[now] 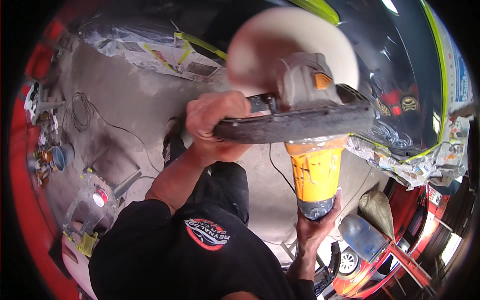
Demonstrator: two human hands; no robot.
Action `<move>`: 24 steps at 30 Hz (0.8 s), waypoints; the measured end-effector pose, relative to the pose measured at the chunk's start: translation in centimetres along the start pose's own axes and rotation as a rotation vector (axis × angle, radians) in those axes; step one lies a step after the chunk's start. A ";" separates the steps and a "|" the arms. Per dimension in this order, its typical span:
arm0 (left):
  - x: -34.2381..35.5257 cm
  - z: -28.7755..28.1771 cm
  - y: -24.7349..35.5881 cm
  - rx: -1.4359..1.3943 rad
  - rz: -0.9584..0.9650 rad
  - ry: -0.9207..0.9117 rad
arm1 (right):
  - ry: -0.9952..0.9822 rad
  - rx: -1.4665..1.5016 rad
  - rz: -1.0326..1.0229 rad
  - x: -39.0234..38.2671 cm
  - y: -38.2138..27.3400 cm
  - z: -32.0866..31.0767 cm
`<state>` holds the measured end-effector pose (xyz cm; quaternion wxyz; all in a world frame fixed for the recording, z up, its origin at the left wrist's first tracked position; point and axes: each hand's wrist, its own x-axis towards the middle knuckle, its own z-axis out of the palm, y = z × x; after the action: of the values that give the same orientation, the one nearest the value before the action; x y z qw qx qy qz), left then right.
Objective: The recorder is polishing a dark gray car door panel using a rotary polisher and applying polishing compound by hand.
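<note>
Partly, the yellow polisher (pixel 315 165) hides its white pad (pixel 292 35).

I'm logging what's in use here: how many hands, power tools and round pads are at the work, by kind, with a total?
Hands: 2 (left hand, right hand)
Power tools: 1 (yellow-and-grey polisher)
Round pads: 1 (pale pad)
Total: 4

Yellow-and-grey polisher (pixel 317 172), blurred pad (pixel 257 47) perhaps creamy white, black panel (pixel 395 55), lime-yellow tape (pixel 320 9).
</note>
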<state>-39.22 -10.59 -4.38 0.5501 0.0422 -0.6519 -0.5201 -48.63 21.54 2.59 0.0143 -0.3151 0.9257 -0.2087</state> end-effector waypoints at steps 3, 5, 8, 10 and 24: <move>-0.4 0.0 0.4 -0.019 -0.031 0.038 | -0.072 0.098 0.115 -0.2 0.2 -0.2; -0.3 0.5 0.4 -0.030 -0.034 0.002 | -0.065 0.098 0.119 -0.6 0.8 -0.2; 0.5 2.3 0.3 -0.003 -0.020 -0.042 | 0.016 0.068 0.100 -1.1 1.6 -0.4; 1.0 3.6 -0.1 0.008 0.000 -0.062 | 0.039 -0.007 0.058 -1.2 1.9 -0.7; 2.9 -1.1 2.2 0.182 0.023 -0.072 | -0.058 0.253 0.283 -1.5 -2.0 1.8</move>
<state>-38.41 -12.14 -0.99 0.5262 0.0655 -0.7163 -0.4536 -46.03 20.30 1.57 0.1094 -0.1835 0.9264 -0.3100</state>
